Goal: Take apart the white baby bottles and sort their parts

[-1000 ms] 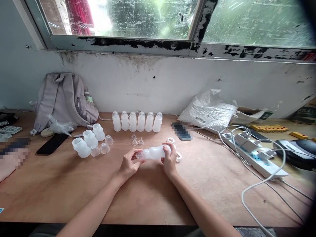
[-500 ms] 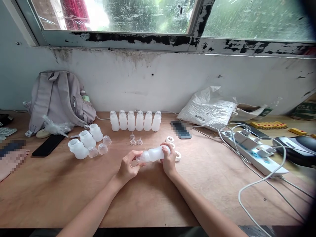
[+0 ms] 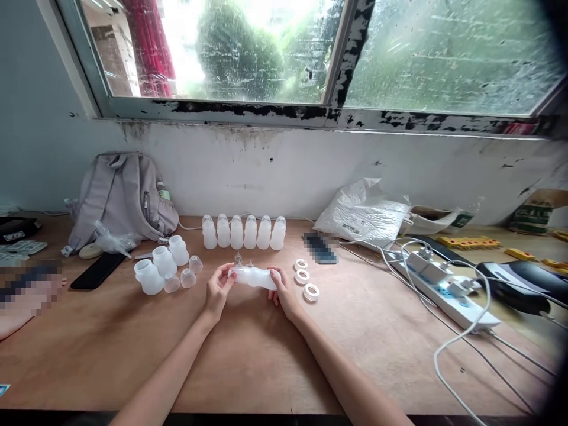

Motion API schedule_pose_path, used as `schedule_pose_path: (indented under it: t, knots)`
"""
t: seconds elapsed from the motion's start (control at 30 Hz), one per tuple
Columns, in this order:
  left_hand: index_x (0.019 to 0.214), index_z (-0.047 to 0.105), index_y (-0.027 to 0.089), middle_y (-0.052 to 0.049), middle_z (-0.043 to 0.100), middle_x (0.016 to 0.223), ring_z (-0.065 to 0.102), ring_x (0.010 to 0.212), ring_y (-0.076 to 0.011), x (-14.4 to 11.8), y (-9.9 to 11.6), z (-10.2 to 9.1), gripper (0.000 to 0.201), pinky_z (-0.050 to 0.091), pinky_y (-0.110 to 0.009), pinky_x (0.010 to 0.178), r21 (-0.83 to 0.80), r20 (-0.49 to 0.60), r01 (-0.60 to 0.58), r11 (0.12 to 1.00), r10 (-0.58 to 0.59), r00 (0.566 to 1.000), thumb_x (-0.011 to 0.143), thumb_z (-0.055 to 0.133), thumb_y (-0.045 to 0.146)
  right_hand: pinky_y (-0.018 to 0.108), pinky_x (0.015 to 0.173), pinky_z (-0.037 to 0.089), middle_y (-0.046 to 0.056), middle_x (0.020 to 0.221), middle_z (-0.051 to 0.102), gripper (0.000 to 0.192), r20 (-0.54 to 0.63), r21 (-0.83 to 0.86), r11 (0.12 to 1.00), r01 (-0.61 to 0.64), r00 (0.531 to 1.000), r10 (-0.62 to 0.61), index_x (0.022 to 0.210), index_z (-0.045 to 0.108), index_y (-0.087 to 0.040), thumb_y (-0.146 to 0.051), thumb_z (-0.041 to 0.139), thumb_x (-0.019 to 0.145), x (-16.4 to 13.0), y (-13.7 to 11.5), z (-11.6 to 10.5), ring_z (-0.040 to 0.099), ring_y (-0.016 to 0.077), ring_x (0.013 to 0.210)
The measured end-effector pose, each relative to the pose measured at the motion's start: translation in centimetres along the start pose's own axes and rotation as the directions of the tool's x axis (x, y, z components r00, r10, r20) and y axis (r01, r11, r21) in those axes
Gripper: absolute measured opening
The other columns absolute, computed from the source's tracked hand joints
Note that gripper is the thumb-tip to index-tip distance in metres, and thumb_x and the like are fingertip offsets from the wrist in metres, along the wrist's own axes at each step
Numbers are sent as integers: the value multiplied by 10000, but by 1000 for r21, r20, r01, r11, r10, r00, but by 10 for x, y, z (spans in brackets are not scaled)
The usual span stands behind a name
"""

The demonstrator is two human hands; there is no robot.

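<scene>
A frosted white baby bottle [image 3: 255, 278] lies on its side between my two hands, above the table. My left hand [image 3: 218, 290] grips its clear-capped end, and my right hand [image 3: 283, 290] closes round its base. Just behind it are clear bottle nipples [image 3: 238, 259], partly hidden by the bottle. Right of my right hand lie three white rings [image 3: 311, 292]. A row of several capped bottles [image 3: 236, 232] stands upright at the back. To the left are three open bottles [image 3: 151, 278] and three clear caps [image 3: 188, 278].
A grey backpack [image 3: 119, 195] leans on the wall beside a black phone [image 3: 95, 271]. At the right are a silver plastic bag [image 3: 361, 213], another phone [image 3: 320, 248] and a power strip [image 3: 448, 296] with loose white cables. Another person's arm [image 3: 26, 299] rests at the far left.
The held bottle has come a little left and is now tilted the other way, capped end slightly higher. My right hand has moved off the rings, leaving them in full view. The camera has tilted up.
</scene>
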State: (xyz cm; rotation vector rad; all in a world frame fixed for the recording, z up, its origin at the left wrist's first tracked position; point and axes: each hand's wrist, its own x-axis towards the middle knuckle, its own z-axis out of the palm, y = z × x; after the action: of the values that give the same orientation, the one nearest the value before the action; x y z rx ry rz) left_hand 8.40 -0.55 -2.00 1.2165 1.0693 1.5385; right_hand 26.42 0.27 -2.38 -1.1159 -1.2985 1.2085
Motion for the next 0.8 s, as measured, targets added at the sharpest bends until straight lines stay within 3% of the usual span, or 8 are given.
schedule_pose_path:
  t: [0.1, 0.2, 0.3, 0.43, 0.63, 0.8]
  knots:
    - [970, 581, 143, -86, 630, 964, 581, 917, -208, 15, 22, -16, 366, 464, -309, 798, 121, 41, -43, 992, 39, 998, 692, 602, 380, 147, 278, 295, -10, 673, 576, 396, 29, 82, 996, -36, 999, 34, 1034, 480, -191, -483, 464, 767, 2, -1, -1, 482, 68, 377]
    - [1003, 577, 144, -82, 629, 993, 579, 922, -204, 45, 63, -38, 401, 462, -304, 796, 249, 92, -157, 956, 138, 986, 700, 580, 407, 153, 277, 334, 49, 918, 579, 418, 1, 127, 990, -63, 998, 63, 1044, 466, -190, -480, 490, 744, 4, 0, -2, 521, 61, 414]
    - [994, 574, 144, -73, 630, 978, 581, 905, -191, 83, 106, -59, 411, 453, -298, 807, 436, 130, -281, 855, 249, 960, 681, 593, 410, 148, 269, 338, 41, 865, 584, 394, 10, 111, 991, -74, 997, 73, 995, 483, -172, -445, 540, 717, 6, 2, -3, 519, 61, 413]
    - [905, 613, 187, -35, 645, 878, 588, 839, -180, 122, 138, -74, 291, 452, -292, 776, 721, 249, -336, 605, 226, 942, 692, 572, 381, 147, 274, 358, -5, 690, 575, 326, 61, 93, 991, -98, 994, 93, 909, 512, -157, -403, 569, 702, 7, 6, -3, 502, 63, 392]
    - [914, 618, 190, -57, 565, 990, 577, 784, -171, 150, 131, -82, 241, 446, -282, 742, 920, 234, -261, 294, 124, 964, 710, 531, 283, 159, 296, 387, -35, 614, 556, 272, 104, 85, 989, -122, 988, 113, 866, 524, -153, -367, 570, 705, 9, 8, -4, 485, 59, 369]
    - [967, 590, 146, -85, 544, 958, 531, 909, -216, 162, 106, -84, 272, 409, -315, 827, 956, 158, -185, 230, 129, 979, 720, 490, 203, 156, 317, 383, -43, 573, 546, 216, 103, 91, 987, -133, 987, 123, 795, 536, -145, -334, 576, 698, 11, 9, -5, 478, 55, 374]
